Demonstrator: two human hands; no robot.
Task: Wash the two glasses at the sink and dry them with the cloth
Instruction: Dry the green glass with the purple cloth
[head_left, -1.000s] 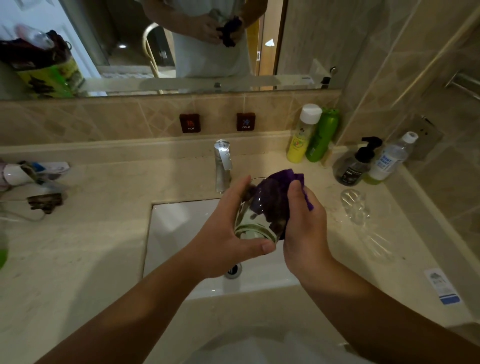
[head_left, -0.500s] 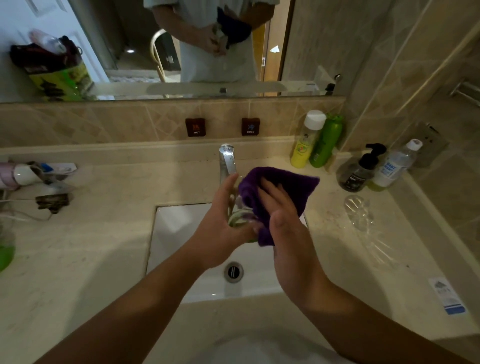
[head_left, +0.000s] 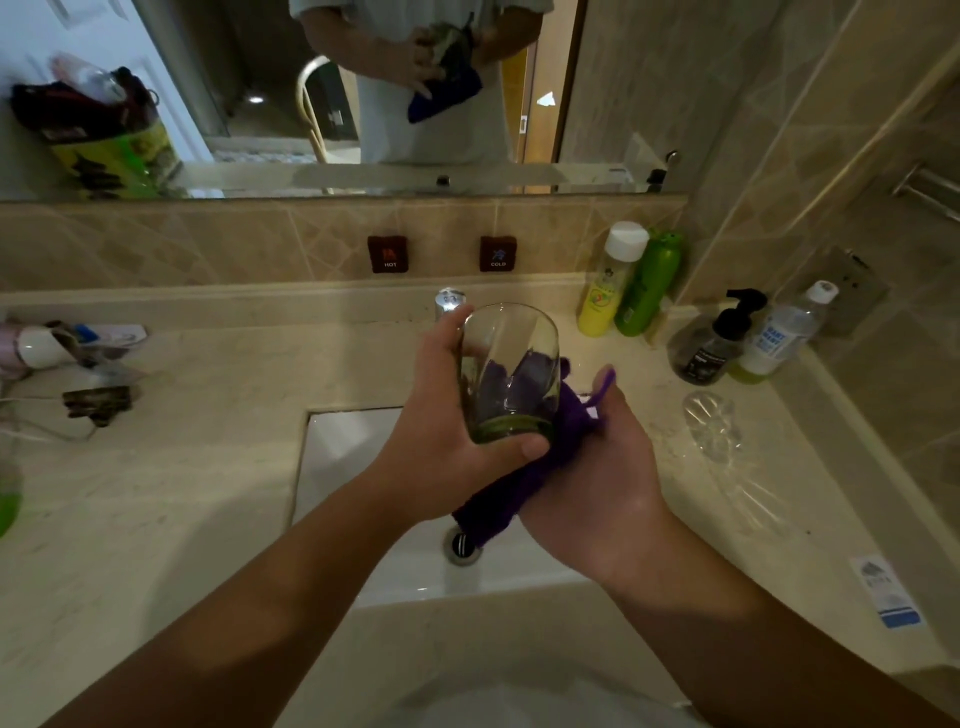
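Observation:
A clear glass (head_left: 506, 358) with a greenish base is held upright over the white sink (head_left: 353, 457), and my left hand (head_left: 441, 431) grips it from the left with the thumb under its base. My right hand (head_left: 597, 483) holds the purple cloth (head_left: 524, 488) against the glass's right side and underside; part of the cloth shows through the glass. A second clear glass (head_left: 710, 423) stands upside down on the counter to the right. The tap (head_left: 449, 304) rises just behind my left hand.
Yellow and green bottles (head_left: 628, 280) stand in the back right corner, with a dark pump bottle (head_left: 714, 343) and a clear bottle (head_left: 779, 338) beside them. Toiletries (head_left: 62, 353) lie on the left counter. A paper label (head_left: 888, 592) lies at the right front.
The glass has come upright and clear of the cloth, which had covered its top. The cloth has dropped to the glass's right side and underside.

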